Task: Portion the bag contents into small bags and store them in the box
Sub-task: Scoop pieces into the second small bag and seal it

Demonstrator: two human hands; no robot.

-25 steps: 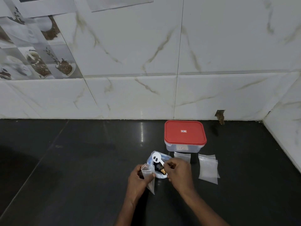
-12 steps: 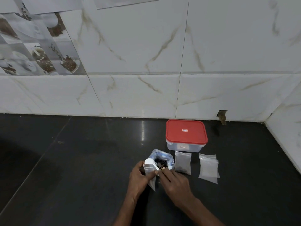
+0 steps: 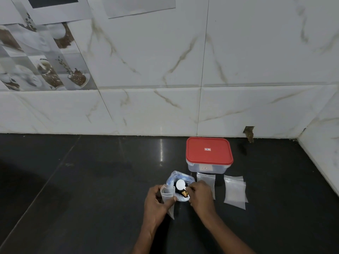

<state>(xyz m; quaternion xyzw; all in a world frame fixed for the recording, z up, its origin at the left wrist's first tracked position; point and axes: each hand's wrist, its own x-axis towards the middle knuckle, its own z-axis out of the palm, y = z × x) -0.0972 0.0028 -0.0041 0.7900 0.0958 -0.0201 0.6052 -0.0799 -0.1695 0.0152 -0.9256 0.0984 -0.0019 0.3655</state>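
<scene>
An open clear bag (image 3: 180, 180) with dark contents stands on the black counter (image 3: 91, 189). My left hand (image 3: 156, 204) grips a small empty zip bag (image 3: 167, 197) held open just left of it. My right hand (image 3: 200, 196) pinches the handle of a white scoop (image 3: 180, 184), whose bowl sits over the big bag's mouth. Behind stands a clear box with a red lid (image 3: 209, 151), closed. A small bag (image 3: 206, 183) lies right of my right hand, partly hidden by it.
Two more small empty bags (image 3: 235, 192) lie overlapped to the right of the box front. A white marble-tiled wall (image 3: 165, 88) runs along the back and a side wall (image 3: 322, 140) closes the right corner.
The scoop moved from the small bag's mouth back over the big bag. My left hand has kept its grip on the small bag.
</scene>
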